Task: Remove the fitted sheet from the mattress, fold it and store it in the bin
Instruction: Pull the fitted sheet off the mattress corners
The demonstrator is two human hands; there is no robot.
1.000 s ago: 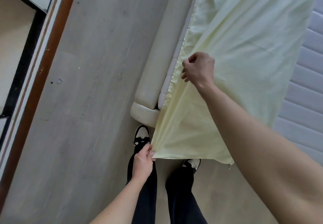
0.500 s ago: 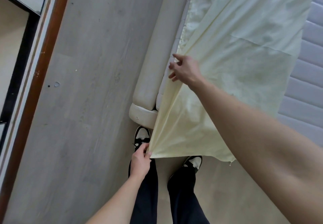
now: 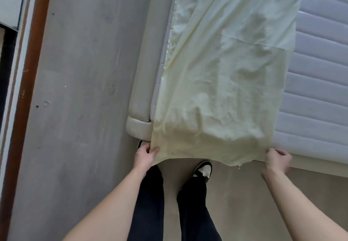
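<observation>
We pinch the sheet at its near corners. Our left hand grips one corner, our right hand the other, arms spread over the mattress end.

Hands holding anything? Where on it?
Both hold the pale yellow fitted sheet: left hand pinches its near-left corner, right hand grips its near-right corner.

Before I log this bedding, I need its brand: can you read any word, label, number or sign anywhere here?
None: no text shows on the pale yellow fitted sheet, the white quilted mattress, the beige padded bed frame or the black-and-white shoes.
</observation>
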